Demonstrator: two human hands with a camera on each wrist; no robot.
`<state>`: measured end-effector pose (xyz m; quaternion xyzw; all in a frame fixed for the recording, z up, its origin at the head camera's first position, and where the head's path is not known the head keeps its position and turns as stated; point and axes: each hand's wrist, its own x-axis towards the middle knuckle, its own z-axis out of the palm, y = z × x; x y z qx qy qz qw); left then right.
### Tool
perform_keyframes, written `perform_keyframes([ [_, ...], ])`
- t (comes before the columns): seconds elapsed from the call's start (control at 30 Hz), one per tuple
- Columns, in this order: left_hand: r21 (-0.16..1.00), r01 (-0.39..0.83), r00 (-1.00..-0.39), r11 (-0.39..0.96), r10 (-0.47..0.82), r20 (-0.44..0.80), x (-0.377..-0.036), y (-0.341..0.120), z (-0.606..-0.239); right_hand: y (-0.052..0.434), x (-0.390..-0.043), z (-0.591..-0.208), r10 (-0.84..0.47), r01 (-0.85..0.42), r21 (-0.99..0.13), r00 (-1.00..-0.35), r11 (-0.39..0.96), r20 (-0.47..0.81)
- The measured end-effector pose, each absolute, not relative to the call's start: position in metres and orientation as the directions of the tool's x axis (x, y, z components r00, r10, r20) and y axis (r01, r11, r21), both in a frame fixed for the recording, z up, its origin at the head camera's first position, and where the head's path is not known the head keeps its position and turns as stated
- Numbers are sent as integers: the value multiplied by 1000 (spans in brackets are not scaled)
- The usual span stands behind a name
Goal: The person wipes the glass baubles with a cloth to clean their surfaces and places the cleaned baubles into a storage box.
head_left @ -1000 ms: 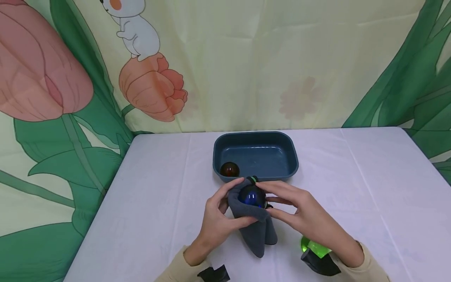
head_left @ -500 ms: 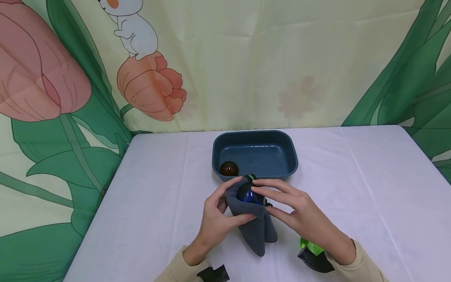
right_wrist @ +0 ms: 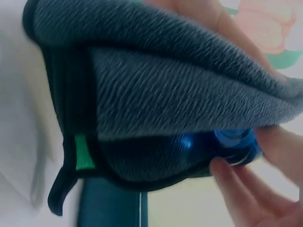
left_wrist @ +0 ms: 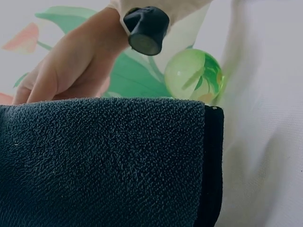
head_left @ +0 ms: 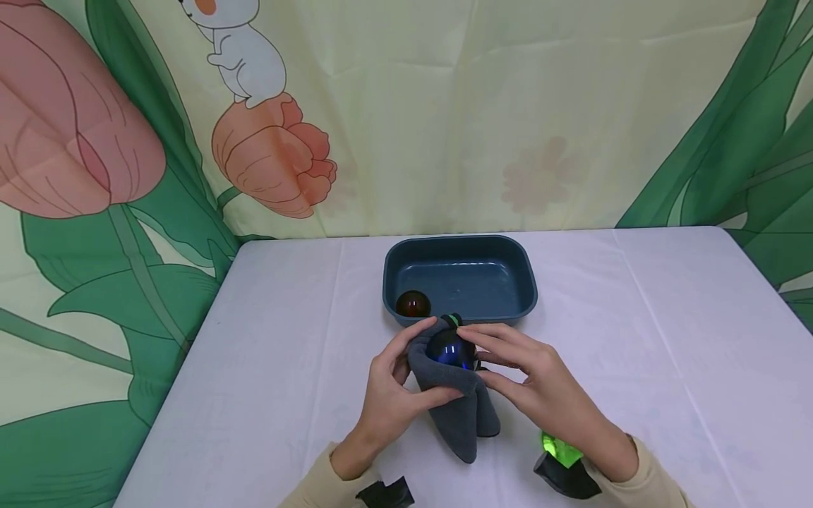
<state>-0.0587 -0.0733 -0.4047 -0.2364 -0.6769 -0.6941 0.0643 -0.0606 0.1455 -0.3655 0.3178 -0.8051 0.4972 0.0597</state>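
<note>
A dark blue glossy ball (head_left: 449,349) sits in a fold of a grey towel (head_left: 466,427), just in front of the tray. My left hand (head_left: 390,395) grips the towel from the left, thumb over its near edge and fingers behind. From the right, my right hand (head_left: 540,377) holds the ball between fingertips and thumb. In the right wrist view, the blue ball (right_wrist: 236,139) shows at the towel's opening beside those fingers. The towel (left_wrist: 104,161) fills much of the left wrist view and hides my left hand there.
A dark blue tray (head_left: 470,279) stands at the back centre with a dark reddish-brown ball (head_left: 413,304) in its near left corner. A clear green ball (left_wrist: 191,75) lies on the white-covered table (head_left: 286,339) near my right wrist. A flower-printed curtain (head_left: 444,127) hangs behind.
My right fingers pass further over the ball half a second ago, then draw back so more of it shows. The right forearm shifts slightly left; the left hand keeps its grip.
</note>
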Motion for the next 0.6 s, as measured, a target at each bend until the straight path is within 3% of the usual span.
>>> perform_keyframes([
  [0.13, 906, 417, -876, -77, 231, 423, -58, -73, -405, 145, -60, -366, -425, -466, -839, -844, 282, 326],
  [0.27, 907, 412, -877, -84, 232, 420, -59, -73, -405, 146, -60, -364, -437, -456, -833, -848, 313, 300],
  [0.6, 903, 422, -875, -73, 229, 427, -59, -75, -403, 151, -64, -361, -512, -667, -652, -726, 361, 459],
])
